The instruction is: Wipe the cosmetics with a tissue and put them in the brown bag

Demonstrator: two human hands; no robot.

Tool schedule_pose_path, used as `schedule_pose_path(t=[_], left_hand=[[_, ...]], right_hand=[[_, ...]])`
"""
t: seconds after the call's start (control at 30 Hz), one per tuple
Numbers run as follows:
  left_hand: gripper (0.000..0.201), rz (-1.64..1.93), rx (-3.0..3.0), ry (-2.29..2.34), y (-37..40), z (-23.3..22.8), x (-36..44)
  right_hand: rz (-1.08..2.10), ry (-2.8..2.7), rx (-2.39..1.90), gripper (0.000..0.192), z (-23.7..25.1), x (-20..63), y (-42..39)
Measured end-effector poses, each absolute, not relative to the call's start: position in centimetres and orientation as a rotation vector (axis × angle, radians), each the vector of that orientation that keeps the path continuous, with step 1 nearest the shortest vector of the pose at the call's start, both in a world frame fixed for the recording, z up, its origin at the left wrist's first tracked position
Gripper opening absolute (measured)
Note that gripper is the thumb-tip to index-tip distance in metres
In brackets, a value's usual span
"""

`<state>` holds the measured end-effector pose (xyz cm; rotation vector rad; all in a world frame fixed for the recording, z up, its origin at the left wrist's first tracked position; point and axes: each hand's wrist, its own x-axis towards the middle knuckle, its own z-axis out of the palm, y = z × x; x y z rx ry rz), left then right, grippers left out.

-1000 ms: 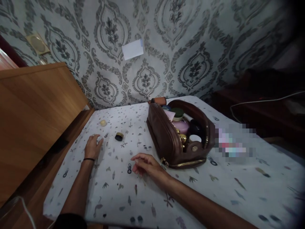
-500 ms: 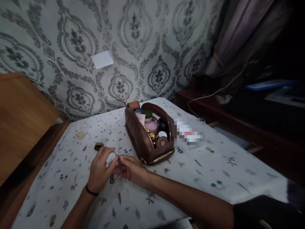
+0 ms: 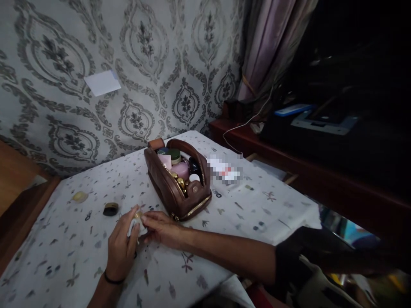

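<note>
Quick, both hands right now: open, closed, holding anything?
Left hand: closed around a small white jar.
Right hand: fingertips pinching the top of that same jar; whether it grips firmly cannot be told.

Pouch (image 3: 170, 188) brown leather, slight sheen, gold metal zipper; table cover (image 3: 257, 214) matt printed cloth; cabinet (image 3: 13, 179) smooth wood; glossy plastic jars (image 3: 184, 169) inside.

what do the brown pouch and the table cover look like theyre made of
Brown pouch: looks like leather or imitation leather, with a smooth, faintly glossy skin and a gold-toned zipper, probably metal.
Table cover: seems thin printed cloth or plastic sheet; it lies flat, matte, with small scattered motifs. Which one is unclear.
</note>
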<state>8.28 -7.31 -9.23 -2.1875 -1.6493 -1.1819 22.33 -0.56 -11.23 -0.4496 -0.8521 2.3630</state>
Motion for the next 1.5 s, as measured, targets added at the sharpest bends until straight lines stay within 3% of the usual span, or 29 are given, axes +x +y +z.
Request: schedule_pose_path(t=[0.5, 0.9, 1.2, 1.4, 1.5], left_hand=[[0.04, -1.712, -1.998, -2.232, -7.1, -7.8, 8.9], [0.026, -2.311, -1.885, -2.3, -6.6, -7.9, 8.6], [0.03, -2.228, -1.862, -2.312, -6.7, -8.4, 8.3], [0.036, -1.826, -2.179, -2.179, -7.2, -7.7, 9.3], [0.034, -1.757, -2.167, -2.216, -7.3, -7.6, 9.5]], right_hand=[[2.315, -0.963, -0.452, 0.06, -11.5, 22.6, -0.6], [2.168, -1.159, -0.486, 0.046, -11.1, 22.8, -0.5], [1.978, -1.316, -0.506, 0.042, -10.4, 23.1, -0.4], [1.396, -1.728, -0.577, 0.03, -10.4, 23.7, -0.4], [1.291, -1.827, -0.547, 0.028, -10.6, 23.9, -0.5]])
